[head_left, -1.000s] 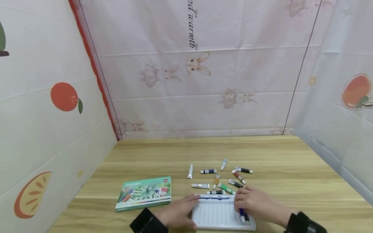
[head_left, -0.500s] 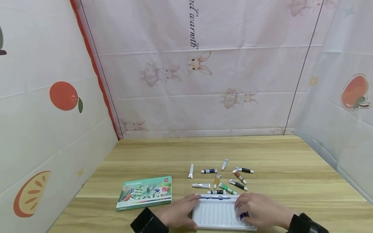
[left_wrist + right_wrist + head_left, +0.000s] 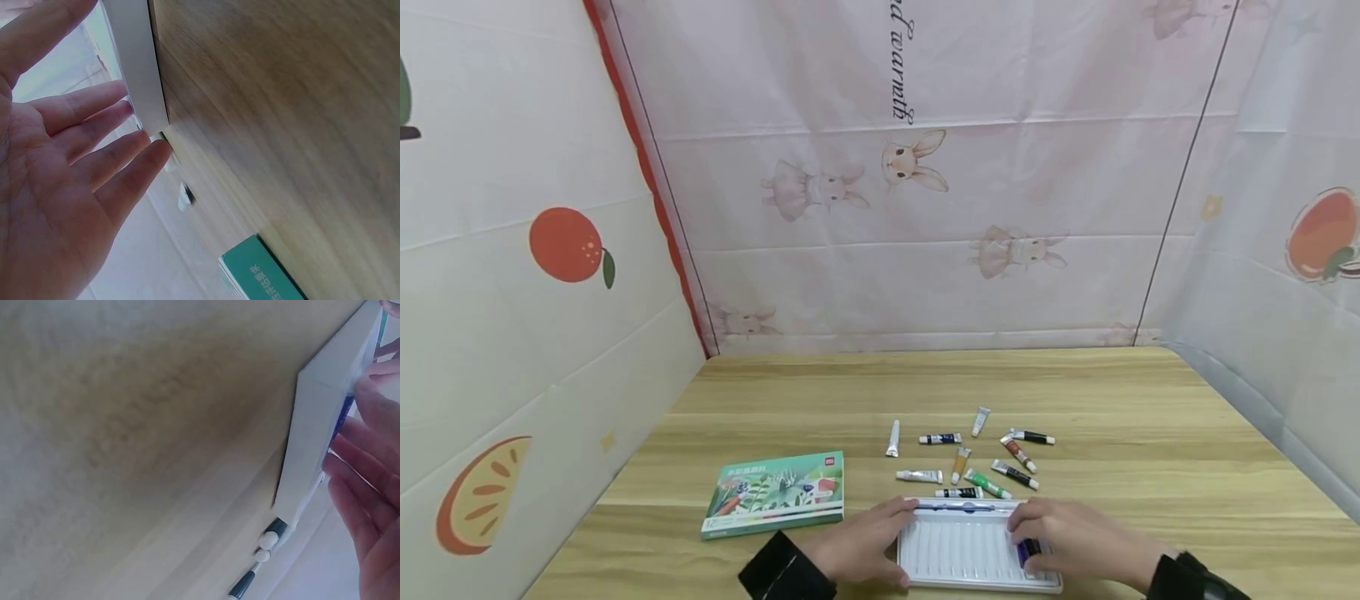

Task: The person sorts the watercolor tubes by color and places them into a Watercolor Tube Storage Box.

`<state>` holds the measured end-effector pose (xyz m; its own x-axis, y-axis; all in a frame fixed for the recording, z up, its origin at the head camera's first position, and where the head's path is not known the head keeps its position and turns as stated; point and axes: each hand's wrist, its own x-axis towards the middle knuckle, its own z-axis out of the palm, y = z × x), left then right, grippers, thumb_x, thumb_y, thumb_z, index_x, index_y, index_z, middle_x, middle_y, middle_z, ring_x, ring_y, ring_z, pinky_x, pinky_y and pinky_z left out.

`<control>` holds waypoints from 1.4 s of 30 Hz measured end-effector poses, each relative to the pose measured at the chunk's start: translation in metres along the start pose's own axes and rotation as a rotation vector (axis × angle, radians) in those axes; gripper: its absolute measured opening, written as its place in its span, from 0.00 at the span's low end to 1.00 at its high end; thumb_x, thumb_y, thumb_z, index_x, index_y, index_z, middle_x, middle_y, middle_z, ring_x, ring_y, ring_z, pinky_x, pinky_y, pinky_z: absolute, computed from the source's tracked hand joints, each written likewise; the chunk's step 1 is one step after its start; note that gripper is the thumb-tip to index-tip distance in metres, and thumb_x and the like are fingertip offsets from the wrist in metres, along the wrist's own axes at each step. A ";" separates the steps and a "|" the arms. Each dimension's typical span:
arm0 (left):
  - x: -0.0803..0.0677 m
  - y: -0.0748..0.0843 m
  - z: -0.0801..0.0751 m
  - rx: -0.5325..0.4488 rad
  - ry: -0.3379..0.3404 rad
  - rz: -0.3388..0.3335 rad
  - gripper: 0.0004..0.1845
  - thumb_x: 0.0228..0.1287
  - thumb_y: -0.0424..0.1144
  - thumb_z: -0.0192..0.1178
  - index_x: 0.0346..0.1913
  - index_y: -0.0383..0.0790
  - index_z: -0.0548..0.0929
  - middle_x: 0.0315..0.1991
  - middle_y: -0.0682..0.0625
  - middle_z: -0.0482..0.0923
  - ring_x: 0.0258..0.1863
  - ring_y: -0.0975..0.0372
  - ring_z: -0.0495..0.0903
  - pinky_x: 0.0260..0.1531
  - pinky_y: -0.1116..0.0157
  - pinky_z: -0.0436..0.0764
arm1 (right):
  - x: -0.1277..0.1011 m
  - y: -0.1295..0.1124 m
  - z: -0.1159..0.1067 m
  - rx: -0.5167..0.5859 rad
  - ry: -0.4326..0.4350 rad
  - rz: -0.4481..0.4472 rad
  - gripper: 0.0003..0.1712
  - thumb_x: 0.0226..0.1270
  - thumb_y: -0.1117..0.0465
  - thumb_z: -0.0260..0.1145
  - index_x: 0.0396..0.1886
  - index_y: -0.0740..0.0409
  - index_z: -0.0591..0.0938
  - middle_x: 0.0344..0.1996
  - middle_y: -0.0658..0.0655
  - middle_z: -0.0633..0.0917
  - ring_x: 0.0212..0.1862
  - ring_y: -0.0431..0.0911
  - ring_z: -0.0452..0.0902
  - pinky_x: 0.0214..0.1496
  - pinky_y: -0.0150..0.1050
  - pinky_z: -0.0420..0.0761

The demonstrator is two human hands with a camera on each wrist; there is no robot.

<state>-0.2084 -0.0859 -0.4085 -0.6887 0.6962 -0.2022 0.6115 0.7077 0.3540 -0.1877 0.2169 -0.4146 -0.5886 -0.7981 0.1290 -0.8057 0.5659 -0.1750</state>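
White plastic tray, shallow and ribbed [image 3: 955, 546], lies on the pale wood-grain table [image 3: 805, 408]. Its left edge is touched by the left hand [image 3: 861, 543], fingers extended, nothing gripped. At the tray's right end, a small purple-labelled tube [image 3: 1025, 554] is pinched by the thumb and fingers of the right hand [image 3: 1071, 533]. Beyond the tray, small multicoloured loose tubes [image 3: 987, 483] are scattered.

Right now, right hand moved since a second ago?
Yes, the right hand came slightly toward the person: in the head view, the dark tube beside the green tube, partly covered before, now shows whole.
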 end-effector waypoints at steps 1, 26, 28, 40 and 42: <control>0.000 0.000 0.000 0.007 0.003 0.006 0.38 0.47 0.50 0.68 0.62 0.39 0.69 0.66 0.52 0.60 0.65 0.59 0.57 0.60 0.62 0.64 | 0.000 0.000 0.001 0.004 0.000 0.001 0.14 0.55 0.51 0.68 0.40 0.51 0.84 0.41 0.48 0.80 0.44 0.41 0.76 0.41 0.35 0.80; 0.001 0.001 -0.002 -0.042 -0.014 -0.027 0.37 0.47 0.48 0.69 0.61 0.40 0.70 0.65 0.53 0.61 0.65 0.60 0.58 0.59 0.63 0.65 | 0.002 0.008 -0.003 -0.092 0.128 -0.077 0.13 0.55 0.53 0.69 0.40 0.52 0.83 0.39 0.45 0.78 0.40 0.38 0.73 0.37 0.34 0.79; 0.002 0.001 -0.002 -0.052 -0.018 -0.030 0.37 0.47 0.47 0.69 0.61 0.40 0.70 0.65 0.53 0.61 0.65 0.60 0.58 0.59 0.63 0.65 | 0.006 0.016 -0.005 -0.167 0.212 -0.103 0.13 0.51 0.60 0.70 0.38 0.54 0.83 0.37 0.47 0.79 0.38 0.39 0.75 0.36 0.34 0.79; 0.004 -0.010 0.002 -0.012 0.001 0.116 0.35 0.52 0.50 0.66 0.61 0.37 0.70 0.64 0.49 0.62 0.61 0.61 0.63 0.55 0.66 0.69 | 0.027 0.061 -0.006 -0.136 0.091 0.071 0.13 0.54 0.75 0.63 0.37 0.57 0.82 0.45 0.63 0.78 0.39 0.50 0.78 0.31 0.33 0.78; 0.005 -0.011 0.002 -0.008 0.007 0.139 0.35 0.53 0.50 0.66 0.61 0.36 0.70 0.64 0.47 0.62 0.60 0.61 0.63 0.55 0.66 0.69 | 0.030 0.064 -0.005 -0.119 0.076 0.083 0.13 0.54 0.74 0.63 0.37 0.56 0.81 0.43 0.61 0.79 0.39 0.49 0.78 0.33 0.35 0.79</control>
<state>-0.2175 -0.0902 -0.4150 -0.5998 0.7870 -0.1446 0.6984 0.6031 0.3853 -0.2570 0.2300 -0.4172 -0.6536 -0.7319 0.1927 -0.7533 0.6537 -0.0721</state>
